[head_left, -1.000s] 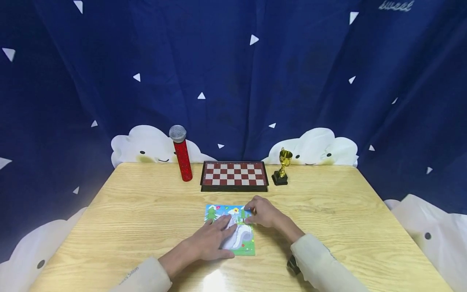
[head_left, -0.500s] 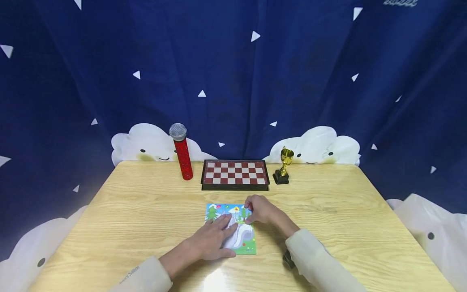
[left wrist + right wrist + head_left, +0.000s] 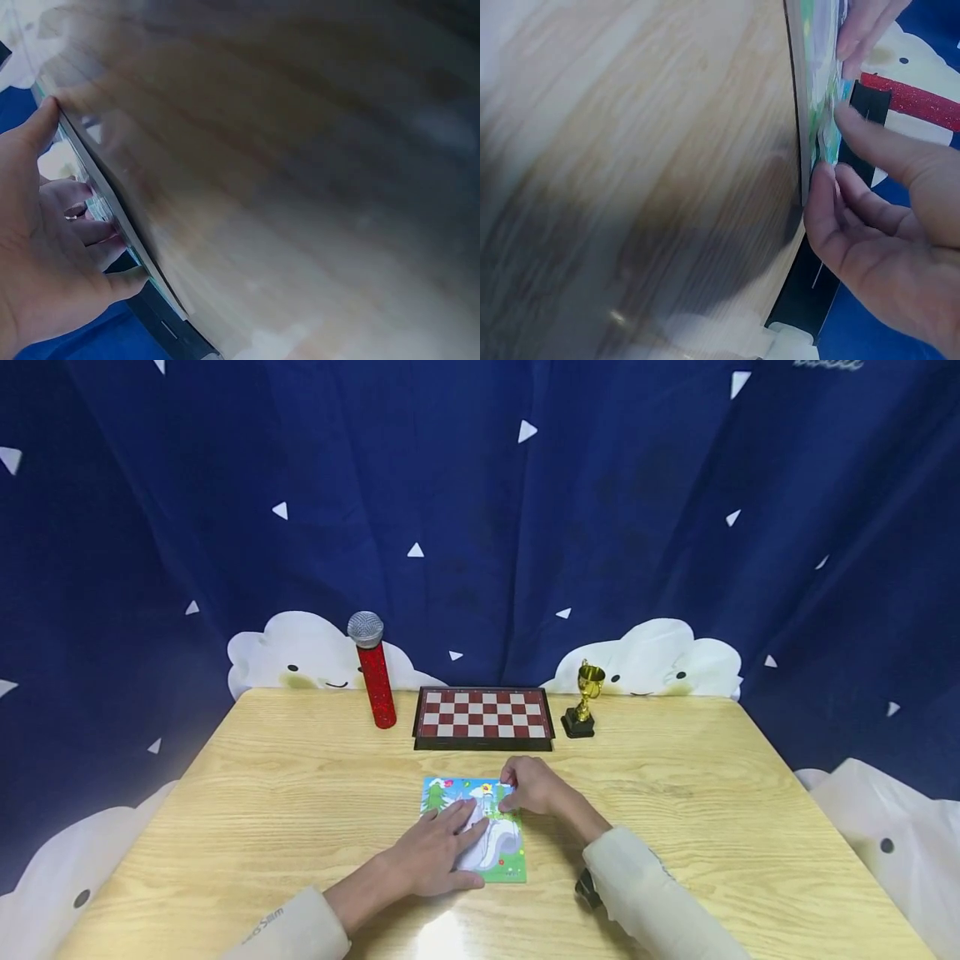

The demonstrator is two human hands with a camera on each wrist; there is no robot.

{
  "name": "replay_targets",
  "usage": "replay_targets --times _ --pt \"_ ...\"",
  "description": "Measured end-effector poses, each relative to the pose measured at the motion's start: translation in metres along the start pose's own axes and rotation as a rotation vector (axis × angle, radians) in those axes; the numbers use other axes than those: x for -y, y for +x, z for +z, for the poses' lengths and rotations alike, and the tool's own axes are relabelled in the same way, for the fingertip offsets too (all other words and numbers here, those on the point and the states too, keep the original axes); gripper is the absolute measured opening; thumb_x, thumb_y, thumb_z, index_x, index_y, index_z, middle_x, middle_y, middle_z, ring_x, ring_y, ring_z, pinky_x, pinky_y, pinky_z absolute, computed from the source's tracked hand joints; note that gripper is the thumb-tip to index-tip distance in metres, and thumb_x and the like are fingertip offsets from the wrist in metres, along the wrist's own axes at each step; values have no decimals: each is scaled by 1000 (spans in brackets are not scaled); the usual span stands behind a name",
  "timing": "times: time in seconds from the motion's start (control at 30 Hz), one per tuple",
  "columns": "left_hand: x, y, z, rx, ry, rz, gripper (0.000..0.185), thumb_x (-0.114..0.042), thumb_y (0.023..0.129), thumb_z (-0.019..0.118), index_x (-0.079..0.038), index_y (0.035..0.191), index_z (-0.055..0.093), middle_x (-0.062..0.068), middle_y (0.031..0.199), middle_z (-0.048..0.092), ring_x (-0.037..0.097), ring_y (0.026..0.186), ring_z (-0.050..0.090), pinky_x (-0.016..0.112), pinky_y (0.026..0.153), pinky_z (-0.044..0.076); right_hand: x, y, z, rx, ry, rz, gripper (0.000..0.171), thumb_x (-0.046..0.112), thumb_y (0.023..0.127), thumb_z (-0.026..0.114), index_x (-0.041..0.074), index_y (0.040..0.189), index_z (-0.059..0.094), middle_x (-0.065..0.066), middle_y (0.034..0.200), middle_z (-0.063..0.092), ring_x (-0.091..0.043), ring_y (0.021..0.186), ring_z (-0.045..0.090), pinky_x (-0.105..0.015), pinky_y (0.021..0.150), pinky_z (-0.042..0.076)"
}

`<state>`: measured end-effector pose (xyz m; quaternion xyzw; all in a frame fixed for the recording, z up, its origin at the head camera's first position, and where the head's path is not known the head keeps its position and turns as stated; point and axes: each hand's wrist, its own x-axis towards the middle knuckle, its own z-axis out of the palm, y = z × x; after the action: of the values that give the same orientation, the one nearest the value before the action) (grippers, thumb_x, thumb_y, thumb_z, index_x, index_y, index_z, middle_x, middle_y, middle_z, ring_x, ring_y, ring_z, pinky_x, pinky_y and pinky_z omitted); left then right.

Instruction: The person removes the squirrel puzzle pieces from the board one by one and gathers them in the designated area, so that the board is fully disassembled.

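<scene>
A square jigsaw puzzle [image 3: 512,867] with a cartoon forest picture lies flat on the table before me. My left hand [image 3: 433,858] rests on its left and middle part, fingers spread straight; in the left wrist view the thumb [image 3: 46,124] reaches the board's near edge. At the upper right corner is my right hand [image 3: 537,787], with thumb and fingers curled together. In the right wrist view it pinches a thin puzzle piece [image 3: 826,142], slightly raised from the board. Much of the picture's left side is hidden under the left hand.
Behind the puzzle lies a red and white checkered chessboard [image 3: 483,718] with a black frame. A red glitter microphone [image 3: 378,685] stands to its left, and a small gold trophy cup [image 3: 587,689] on a black base to its right. A blue curtain [image 3: 465,510] hangs behind the wooden table.
My right hand has shifted slightly at the puzzle's upper right corner, its fingers drawn closer together and a little further left. The left hand stays in place on the puzzle.
</scene>
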<state>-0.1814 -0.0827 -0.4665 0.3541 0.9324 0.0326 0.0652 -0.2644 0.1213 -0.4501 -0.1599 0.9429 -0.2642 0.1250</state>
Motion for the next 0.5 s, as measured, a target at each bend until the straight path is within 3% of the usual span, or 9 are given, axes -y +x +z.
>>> replay_targets --times 0.2,0.33,0.5 --pt "-1 -1 -1 2 -8 6 78 -64 88 47 -17 149 32 14 157 24 30 144 27 52 109 34 -1 -2 -1 -63 24 -8 4 10 84 69 9 83 65 2 73 58 -10 67 50 -22 61 44" --pt "-1 -1 0 14 -27 5 78 -64 89 46 -17 149 31 14 157 23 30 144 26 53 110 33 -5 -4 -1 -83 107 -40 7 6 88 64 9 81 64 0 70 59 -11 62 52 -21 53 43" --pt "0 -2 0 4 -22 1 78 -65 88 45 -18 149 31 14 157 23 30 144 25 52 110 33 -13 -9 -13 -100 199 -114 6 7 91 61 5 86 64 -5 74 62 -19 65 60 -21 53 46"
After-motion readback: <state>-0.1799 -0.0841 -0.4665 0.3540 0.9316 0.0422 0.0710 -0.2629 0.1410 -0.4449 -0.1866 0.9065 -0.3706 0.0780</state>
